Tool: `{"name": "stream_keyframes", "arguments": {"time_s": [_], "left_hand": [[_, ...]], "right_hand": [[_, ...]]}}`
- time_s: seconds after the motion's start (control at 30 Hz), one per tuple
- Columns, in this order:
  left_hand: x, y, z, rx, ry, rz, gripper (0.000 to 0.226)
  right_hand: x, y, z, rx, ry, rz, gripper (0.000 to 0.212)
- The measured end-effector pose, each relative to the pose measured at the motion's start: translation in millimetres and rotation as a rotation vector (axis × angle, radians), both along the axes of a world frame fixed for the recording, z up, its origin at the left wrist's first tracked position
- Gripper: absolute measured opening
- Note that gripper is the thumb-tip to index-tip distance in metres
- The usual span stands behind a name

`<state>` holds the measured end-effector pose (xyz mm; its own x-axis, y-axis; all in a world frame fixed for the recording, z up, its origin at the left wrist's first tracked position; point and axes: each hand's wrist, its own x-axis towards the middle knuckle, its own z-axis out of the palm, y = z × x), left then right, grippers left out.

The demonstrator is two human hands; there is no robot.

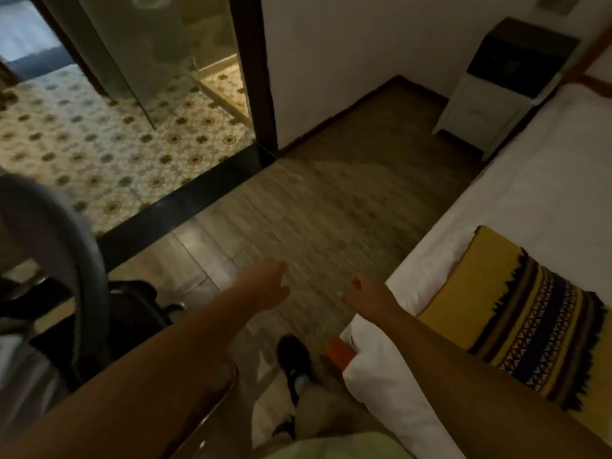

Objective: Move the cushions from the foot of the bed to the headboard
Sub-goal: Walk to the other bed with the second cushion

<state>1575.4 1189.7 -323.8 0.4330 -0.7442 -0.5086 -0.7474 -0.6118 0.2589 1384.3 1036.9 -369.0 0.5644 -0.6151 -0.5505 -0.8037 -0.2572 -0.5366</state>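
Note:
A white bed runs along the right side. A yellow runner with dark patterned stripes and a fringe lies across its near end. No cushion shows in this view. My left hand and my right hand reach forward over the wooden floor beside the bed. Both hold nothing. The left hand's fingers are apart; the right hand's fingers are loosely curled. The headboard end lies at the far right, mostly out of frame.
A white nightstand with a dark box on top stands by the wall at the far right. A doorway with a dark threshold opens onto a patterned tile floor on the left. A grey chair stands at the near left. My shoe is on the floor.

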Motion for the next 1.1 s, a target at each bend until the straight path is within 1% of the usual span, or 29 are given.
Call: {"name": "stream_keyframes", "arguments": {"time_s": [0.1,0.13,0.2,0.23,0.27,0.37,0.4,0.43,0.47,0.5,0.6,0.73,0.83,0.93,0.97,1.03,1.1], "left_hand": [[50,-44,-9,-0.002,0.000,-0.034,0.059],[67,-60,-11,-0.001,-0.005,-0.037,0.059],[101,-94,-14,0.005,-0.007,-0.044,0.057],[115,-111,-14,0.008,-0.011,-0.060,0.056],[127,-129,-13,0.011,-0.019,-0.081,0.054],[155,-191,-11,-0.004,-0.045,-0.177,0.053],[160,-213,-9,-0.013,-0.046,-0.215,0.053],[163,-234,-8,-0.023,-0.043,-0.257,0.052],[164,-256,-7,-0.028,-0.035,-0.301,0.052],[164,-278,-6,-0.026,-0.027,-0.340,0.053],[161,-340,-10,-0.021,0.018,-0.441,0.057],[150,-421,-17,0.011,0.033,-0.638,0.056],[133,-484,-24,0.034,0.060,-0.796,0.051],[103,-536,-24,0.058,0.088,-0.970,0.042],[91,-549,-24,0.062,0.078,-1.030,0.044],[68,-570,-17,0.036,0.024,-1.193,0.067],[43,-589,-12,-0.017,0.029,-1.338,0.062]], "right_hand": [[41,-37,-14,0.032,-0.016,-0.073,0.058],[56,-52,-19,0.040,-0.027,-0.085,0.055],[83,-82,-27,0.041,-0.034,-0.108,0.035],[94,-96,-28,0.045,-0.031,-0.127,0.030],[102,-108,-26,0.051,-0.030,-0.141,0.029],[120,-146,-20,0.086,-0.060,-0.230,0.039],[123,-159,-16,0.094,-0.074,-0.275,0.036],[123,-171,-14,0.088,-0.084,-0.316,0.029],[122,-182,-12,0.071,-0.085,-0.354,0.022],[121,-193,-11,0.060,-0.081,-0.391,0.022],[112,-226,-4,0.048,-0.065,-0.518,0.037],[93,-263,-4,0.024,-0.032,-0.685,0.038],[75,-282,-3,0.019,-0.035,-0.828,0.046],[58,-286,4,-0.036,-0.004,-1.019,0.057],[53,-286,6,-0.051,0.016,-1.080,0.057],[41,-284,10,-0.075,0.045,-1.206,0.056],[29,-280,12,-0.068,0.054,-1.325,0.057]]}}
